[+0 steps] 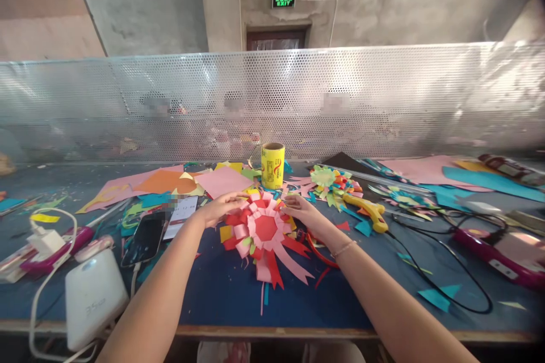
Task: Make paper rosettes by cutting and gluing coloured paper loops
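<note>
A paper rosette (263, 228) in pink and red, with yellow bits at its edge and cut ribbon tails, faces me in the middle of the table. My left hand (221, 207) grips its upper left edge, fingertips partly hidden behind the petals. At the upper right edge, my right hand (303, 211) holds the same rosette with bent fingers. Just behind it stands a yellow tape roll (273, 167) on end. A yellow glue gun (367, 211) lies to the right of my right hand, its black cord trailing away.
Paper sheets (225, 181) and scraps spread along the back. More paper rosettes (327, 180) lie at right rear. On the left are a phone (145, 238), a white power bank (94, 300) and a cable. A purple power strip (498, 258) sits right. A perforated metal screen (272, 102) bounds the table.
</note>
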`<state>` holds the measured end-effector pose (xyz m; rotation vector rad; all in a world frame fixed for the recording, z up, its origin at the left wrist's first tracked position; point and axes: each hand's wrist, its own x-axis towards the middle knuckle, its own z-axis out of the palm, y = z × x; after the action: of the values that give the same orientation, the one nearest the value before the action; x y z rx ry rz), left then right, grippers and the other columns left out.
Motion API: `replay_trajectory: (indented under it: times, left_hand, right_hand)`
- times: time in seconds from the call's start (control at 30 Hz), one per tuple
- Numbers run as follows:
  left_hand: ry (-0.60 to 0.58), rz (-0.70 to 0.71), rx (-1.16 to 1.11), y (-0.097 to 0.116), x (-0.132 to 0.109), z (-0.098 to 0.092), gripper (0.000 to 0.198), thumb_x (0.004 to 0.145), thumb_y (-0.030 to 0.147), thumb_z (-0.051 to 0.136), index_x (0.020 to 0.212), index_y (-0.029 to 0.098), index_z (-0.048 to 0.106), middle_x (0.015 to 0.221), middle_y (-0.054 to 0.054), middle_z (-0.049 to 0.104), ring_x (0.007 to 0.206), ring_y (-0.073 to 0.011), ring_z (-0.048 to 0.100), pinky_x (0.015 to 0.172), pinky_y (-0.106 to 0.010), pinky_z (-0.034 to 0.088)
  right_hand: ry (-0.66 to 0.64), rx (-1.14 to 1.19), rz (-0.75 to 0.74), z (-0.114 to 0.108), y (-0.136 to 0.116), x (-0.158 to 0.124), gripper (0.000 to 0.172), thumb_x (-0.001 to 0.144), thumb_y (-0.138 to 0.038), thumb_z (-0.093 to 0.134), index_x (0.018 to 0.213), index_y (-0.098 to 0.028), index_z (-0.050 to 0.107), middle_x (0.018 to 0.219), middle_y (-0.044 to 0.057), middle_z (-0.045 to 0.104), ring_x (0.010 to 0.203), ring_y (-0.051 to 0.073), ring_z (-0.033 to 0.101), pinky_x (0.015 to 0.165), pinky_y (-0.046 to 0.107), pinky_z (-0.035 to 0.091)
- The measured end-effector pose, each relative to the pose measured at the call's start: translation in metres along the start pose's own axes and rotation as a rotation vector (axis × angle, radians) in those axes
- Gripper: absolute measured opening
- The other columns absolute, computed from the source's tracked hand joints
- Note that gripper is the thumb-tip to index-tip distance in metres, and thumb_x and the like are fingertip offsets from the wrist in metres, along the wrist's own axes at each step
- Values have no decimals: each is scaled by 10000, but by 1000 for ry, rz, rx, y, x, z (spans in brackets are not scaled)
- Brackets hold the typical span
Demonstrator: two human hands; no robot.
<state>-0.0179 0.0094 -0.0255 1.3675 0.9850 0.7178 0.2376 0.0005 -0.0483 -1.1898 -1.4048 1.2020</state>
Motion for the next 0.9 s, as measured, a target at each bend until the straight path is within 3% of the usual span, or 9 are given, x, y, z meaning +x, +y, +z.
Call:
replay_trajectory:
  times: [0.1,0.2,0.4,0.57,0.73,0.9]
  left_hand:
    - [6,54,-9,1,1,2,412,698,362,661,1083,241,584,1167,-58,555,982,-178,558,702,-241,456]
    - [59,58,-26,1,1,2,394,689,304,669,1069,239,589,1179,-58,546,886,-148,586,579,-187,439]
    - [78,99,-151,-1,3,-2,349,683,228,661,1028,203,613,1068,-60,604,701,-97,597,527,-174,444]
    - [11,157,-279,0,2,-3,305,719,259,615,1012,179,623,1032,-74,630,560,-83,572,496,-217,469]
    - [-15,214,-324,1,2,-2,284,756,290,576,1015,177,602,1027,-83,629,635,-114,594,502,-210,469]
    - [96,162,-331,-5,9,-4,352,746,356,606,1058,211,533,1025,-66,604,713,-133,614,573,-236,489]
  right_hand:
    - [-15,12,97,-1,-5,-2,452,622,-304,721,1011,-184,525,1020,85,604,828,171,618,721,294,503]
    - [-45,38,149,-2,-7,-2,433,638,-285,720,1015,-177,537,979,85,628,763,163,630,671,285,514]
    - [-107,111,64,-1,-4,-2,331,637,-246,713,930,-159,586,926,50,638,795,134,616,698,233,498]
    - [-224,272,52,-2,-9,-6,424,604,-200,713,1004,-195,570,900,17,642,695,114,616,621,219,503]
    - [-260,358,100,-3,-12,-8,429,599,-173,706,1005,-206,571,781,-11,636,592,99,606,549,207,500]
    - [-150,413,94,-3,-15,-8,359,589,-174,706,920,-218,574,775,-20,641,609,110,616,545,216,505]
